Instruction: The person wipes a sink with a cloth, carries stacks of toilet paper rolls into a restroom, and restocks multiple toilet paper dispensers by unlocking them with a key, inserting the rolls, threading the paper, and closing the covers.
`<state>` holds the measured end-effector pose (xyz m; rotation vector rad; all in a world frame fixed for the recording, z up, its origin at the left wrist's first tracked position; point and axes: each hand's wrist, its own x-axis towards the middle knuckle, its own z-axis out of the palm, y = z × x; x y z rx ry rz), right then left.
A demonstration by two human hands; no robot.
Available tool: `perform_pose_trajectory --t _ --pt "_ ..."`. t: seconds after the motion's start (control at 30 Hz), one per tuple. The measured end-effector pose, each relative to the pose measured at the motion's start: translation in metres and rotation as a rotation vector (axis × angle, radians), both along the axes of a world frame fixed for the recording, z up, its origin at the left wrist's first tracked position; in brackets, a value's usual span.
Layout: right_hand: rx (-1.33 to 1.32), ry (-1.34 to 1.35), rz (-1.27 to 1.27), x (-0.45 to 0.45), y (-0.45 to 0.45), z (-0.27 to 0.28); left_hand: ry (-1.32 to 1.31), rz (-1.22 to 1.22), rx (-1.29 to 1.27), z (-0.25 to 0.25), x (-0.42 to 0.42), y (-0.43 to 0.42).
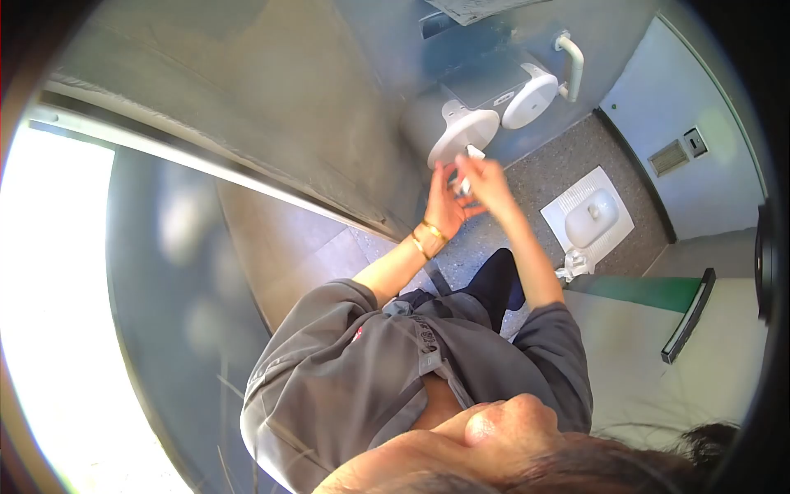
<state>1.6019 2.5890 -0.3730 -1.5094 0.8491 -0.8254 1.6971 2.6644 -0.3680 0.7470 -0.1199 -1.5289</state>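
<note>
My left hand (447, 203), with gold-coloured bangles at the wrist, is raised in front of the wall with its fingers curved. Close against it is my right hand (487, 183), its fingers bent inward. White toilet paper (465, 188) shows between the two hands, partly hidden by the fingers. Just beyond them, a white round-faced holder (469, 132) sticks out from the wall, and a bit of white shows below it near my right fingers. A second white holder (531, 100) is beside it.
A squat toilet (594, 216) is set in the floor at the right, with crumpled clear plastic (576, 265) near it. A white grab bar (574, 66) is on the wall. The pale door (691, 132) has a latch. A green-and-white panel (650, 309) with a dark handle stands at the right.
</note>
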Motion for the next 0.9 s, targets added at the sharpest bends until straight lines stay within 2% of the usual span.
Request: perform_pose_trajectory --t 0.03,0.07,0.13,0.17,0.23,0.33,0.4,0.5,0.57,0.6,0.67,0.7,0.73,0.77,0.8,0.87,0.9 --pt "-0.103 0.071 0.004 0.002 0.024 -0.016 0.137 -0.135 -0.058 -0.033 0.008 0.000" --pt "-0.203 0.148 0.006 0.003 0.046 -0.035 0.142 -0.199 -0.061 -0.038 0.004 0.009" --pt "-0.276 0.116 -0.054 -0.004 0.071 -0.051 0.096 -0.181 0.065 -0.108 0.020 0.024" --pt "-0.060 0.016 -0.078 -0.006 0.080 -0.052 0.064 -0.142 0.158 -0.104 0.021 0.033" --pt "-0.181 -0.018 -0.366 0.000 0.064 -0.046 0.000 -0.052 0.342 -0.098 0.028 0.055" --pt "-0.247 0.080 -0.708 0.017 0.020 -0.028 -0.090 -0.266 0.341 -0.118 0.041 0.088" --pt "-0.309 0.079 -0.732 0.035 -0.025 -0.073 -0.090 -0.365 0.431 -0.110 0.042 0.107" --pt "0.216 -0.347 -0.414 0.039 -0.039 -0.080 -0.081 -0.418 0.494 -0.111 0.055 0.125" --pt "0.308 -0.514 -0.357 0.027 -0.027 -0.075 -0.084 -0.401 0.527 -0.116 0.065 0.133" --pt "0.350 -0.598 -0.332 0.016 -0.018 -0.068 -0.086 -0.398 0.542 -0.120 0.072 0.136" --pt "0.441 -0.670 -0.529 -0.030 0.008 -0.054 -0.106 -0.382 0.553 -0.136 0.091 0.146" --pt "0.449 -0.981 -0.478 -0.076 0.009 -0.092 -0.115 -0.375 0.551 -0.142 0.100 0.149" --pt "0.459 -1.124 -0.579 -0.138 0.013 -0.142 -0.190 -0.343 0.537 -0.144 0.106 0.152" --pt "0.380 -0.972 -0.873 -0.201 0.026 -0.181 -0.262 -0.313 0.530 -0.147 0.111 0.162" --pt "0.525 -0.775 -1.329 -0.227 0.050 -0.165 -0.333 -0.286 0.525 -0.149 0.115 0.169" --pt "0.559 -0.404 -1.250 -0.245 0.099 -0.159 -0.406 -0.374 0.446 -0.145 0.110 0.172" --pt "0.568 -0.171 -1.047 -0.238 0.114 -0.163 -0.425 -0.415 0.368 -0.143 0.104 0.172"
